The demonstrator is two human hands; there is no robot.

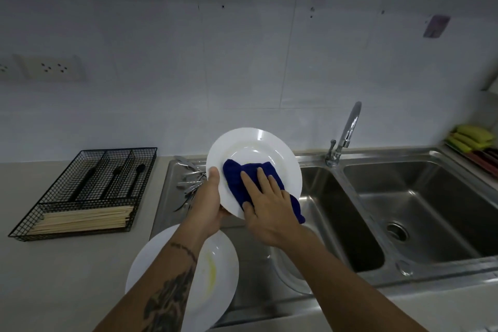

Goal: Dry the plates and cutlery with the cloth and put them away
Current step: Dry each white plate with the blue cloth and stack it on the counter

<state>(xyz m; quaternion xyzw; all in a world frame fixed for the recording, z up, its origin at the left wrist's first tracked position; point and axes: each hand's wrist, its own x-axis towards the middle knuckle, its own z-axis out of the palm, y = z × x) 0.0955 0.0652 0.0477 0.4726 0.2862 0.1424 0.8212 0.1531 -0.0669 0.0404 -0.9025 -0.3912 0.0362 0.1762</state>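
Two hands worked in the head view: the left hand clamped the rim of a tilted white plate above the sink, while the right hand pressed a blue cloth flat-fingered against it. Judged risk: a wet rim slipping from that one-sided grip. A wire organizer on the surface held black utensils and chopsticks.

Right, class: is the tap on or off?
Off. No water runs from the tap into the sink, and the basins look dry. The left hand holds a plate.
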